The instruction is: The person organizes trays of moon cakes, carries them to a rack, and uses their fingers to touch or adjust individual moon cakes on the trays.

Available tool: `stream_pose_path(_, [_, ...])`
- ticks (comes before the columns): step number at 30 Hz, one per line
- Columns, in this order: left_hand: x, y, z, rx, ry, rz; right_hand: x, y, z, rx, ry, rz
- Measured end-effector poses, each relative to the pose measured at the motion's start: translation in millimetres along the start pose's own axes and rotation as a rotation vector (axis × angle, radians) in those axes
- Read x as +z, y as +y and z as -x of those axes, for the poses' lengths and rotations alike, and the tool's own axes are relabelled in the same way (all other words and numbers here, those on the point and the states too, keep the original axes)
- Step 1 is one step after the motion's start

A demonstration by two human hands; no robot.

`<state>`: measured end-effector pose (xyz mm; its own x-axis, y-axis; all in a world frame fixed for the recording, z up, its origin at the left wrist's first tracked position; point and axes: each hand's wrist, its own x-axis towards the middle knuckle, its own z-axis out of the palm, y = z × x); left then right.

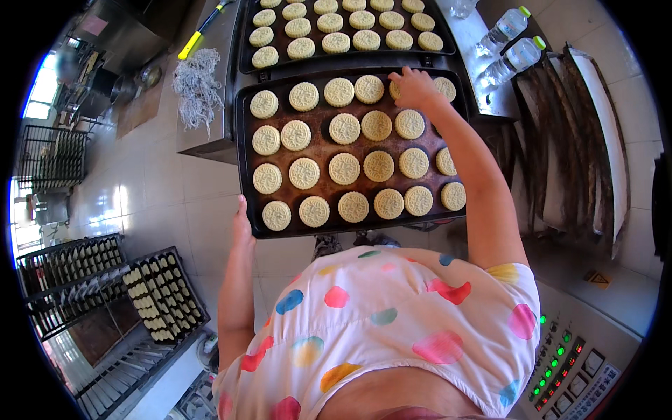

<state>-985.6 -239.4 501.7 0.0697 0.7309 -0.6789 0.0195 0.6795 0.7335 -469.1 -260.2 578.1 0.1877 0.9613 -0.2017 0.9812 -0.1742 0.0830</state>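
A dark baking tray (329, 232) lies in front of me, with rows of round pale-yellow mooncakes (344, 129) on it. Their edges are scalloped and their tops carry a pressed pattern. My left hand (242, 225) grips the tray's near left corner; its thumb shows at the side and the other fingers are hidden beneath. Over the far row, my right hand (414, 89) has its bent fingers around a mooncake (394, 90), partly covered by the hand. The right forearm hides part of the tray's right side.
Beyond it sits a second tray (350, 61) of mooncakes. Clear bottles (507, 28) stand at the right, near hanging dark sheets (560, 140). Grey stringy strands (197, 87) and a yellow-handled tool (199, 36) lie left. Loaded racks (70, 280) stand lower left; a lit control panel (567, 364) lower right.
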Motion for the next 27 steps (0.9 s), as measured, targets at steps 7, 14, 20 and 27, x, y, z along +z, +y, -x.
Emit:
stream_pose_path(7, [10.2, 4.5, 12.9, 0.024, -0.014, 0.047, 7.3, -0.9, 6.5, -0.042, 0.083, -0.002])
stream_pose_path(14, [6.7, 7.8, 14.4, 0.016, -0.044, 0.028, 7.2, -6.9, 14.0, 0.144, 0.129, -0.039])
stream_pose_path(20, [11.8, 7.3, 17.9, 0.042, 0.009, -0.004, 3.0, -14.0, 11.7, 0.016, 0.318, -0.073])
stream_pose_path(27, [7.3, 5.4, 13.7, 0.024, 0.003, -0.006, -9.8, -57.3, -12.5, -0.089, 0.14, -0.159])
